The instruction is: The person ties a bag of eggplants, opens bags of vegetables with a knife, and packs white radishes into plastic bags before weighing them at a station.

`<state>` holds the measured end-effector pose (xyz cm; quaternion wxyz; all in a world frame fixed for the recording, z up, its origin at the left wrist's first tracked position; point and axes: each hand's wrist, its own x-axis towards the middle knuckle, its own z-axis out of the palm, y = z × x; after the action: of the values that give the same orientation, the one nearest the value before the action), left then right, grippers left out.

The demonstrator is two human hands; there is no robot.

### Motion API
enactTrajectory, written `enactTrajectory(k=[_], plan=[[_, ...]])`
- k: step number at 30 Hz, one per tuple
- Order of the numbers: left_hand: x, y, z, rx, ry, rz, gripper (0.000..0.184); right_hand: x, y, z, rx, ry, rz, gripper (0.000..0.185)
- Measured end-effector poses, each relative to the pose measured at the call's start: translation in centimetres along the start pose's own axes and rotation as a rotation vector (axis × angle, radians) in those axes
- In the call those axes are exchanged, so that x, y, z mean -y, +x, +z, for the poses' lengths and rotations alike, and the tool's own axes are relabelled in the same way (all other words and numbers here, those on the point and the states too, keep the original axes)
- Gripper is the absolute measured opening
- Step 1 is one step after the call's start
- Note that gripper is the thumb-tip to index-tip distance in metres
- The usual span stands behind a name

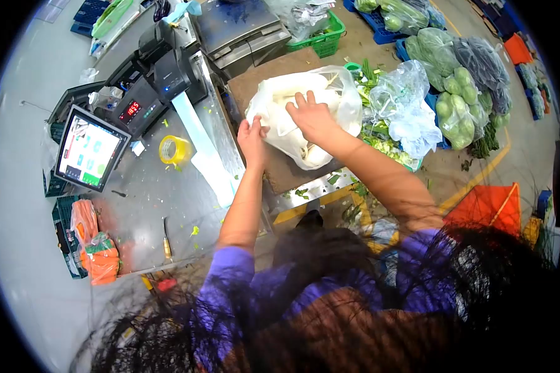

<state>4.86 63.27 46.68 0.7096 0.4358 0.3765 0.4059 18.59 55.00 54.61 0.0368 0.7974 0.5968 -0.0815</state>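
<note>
Where a person works with two bare hands, there is one brown board (282, 180), one open white plastic bag (353, 118) resting on it, one lit touchscreen (90, 149), two orange bundles in plastic (101, 258), one roll of yellow tape (183, 149) and one wooden-handled knife (167, 241). Inside the bag are several long white vegetables (292, 86), overlapping too much to count.

The right hand (313, 118) is over the middle of the bag, its grip wide, fingers spread against the white contents. The left hand (251, 140) is at the bag's left edge, fingers partly curled; whether its grip pinches the plastic, I cannot tell.

The stainless-steel surface (149, 214), left of the board, is strewn with small leaf scraps. It carries the touchscreen, tape and knife, with the orange bundles at its far left edge. Around it spreads a grey floor (473, 171) marked with yellow lines. Bagged green vegetables (459, 109) sit at the upper right, and a green basket (326, 42) stands beyond the board.
</note>
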Motion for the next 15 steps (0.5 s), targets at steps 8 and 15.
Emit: enactTrajectory(k=[8, 15], plan=[[0.0, -0.2, -0.1, 0.211, 0.215, 0.001, 0.015, -2.1, 5.9, 15.8, -0.364, 0.054, -0.052, 0.047], [0.0, -0.4, 1.2, 0.160, 0.574, 0.187, 0.022, -1.8, -3.7, 7.0, -0.442, 0.511, -0.186, 0.045]])
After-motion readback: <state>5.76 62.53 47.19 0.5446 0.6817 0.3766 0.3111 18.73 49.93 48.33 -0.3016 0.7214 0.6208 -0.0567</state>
